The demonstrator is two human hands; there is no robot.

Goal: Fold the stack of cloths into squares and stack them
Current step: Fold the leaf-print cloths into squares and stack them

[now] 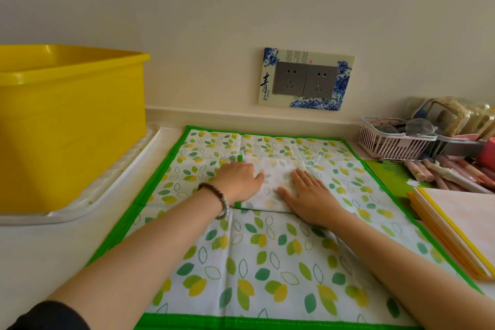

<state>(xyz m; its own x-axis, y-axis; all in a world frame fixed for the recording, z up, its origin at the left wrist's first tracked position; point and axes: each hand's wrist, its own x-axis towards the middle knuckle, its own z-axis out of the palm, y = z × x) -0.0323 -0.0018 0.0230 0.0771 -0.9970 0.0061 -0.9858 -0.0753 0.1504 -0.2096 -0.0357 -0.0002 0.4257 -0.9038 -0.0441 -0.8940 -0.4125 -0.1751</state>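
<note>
A white cloth with a green and yellow leaf print and a green border (267, 257) lies spread flat on the counter. On its middle sits a smaller folded cloth of the same print (273, 182), roughly square, pale side up. My left hand (237, 178), with a bead bracelet at the wrist, presses flat on the folded cloth's left edge. My right hand (308, 194) lies flat on its right part, fingers straight and pointing away from me.
A yellow plastic tub (69, 126) stands on a white tray (128, 169) at the left. At the right are a pink basket (393, 143) of small items, pens (450, 171) and yellow-edged pads (455, 225). A wall socket (305, 79) is behind.
</note>
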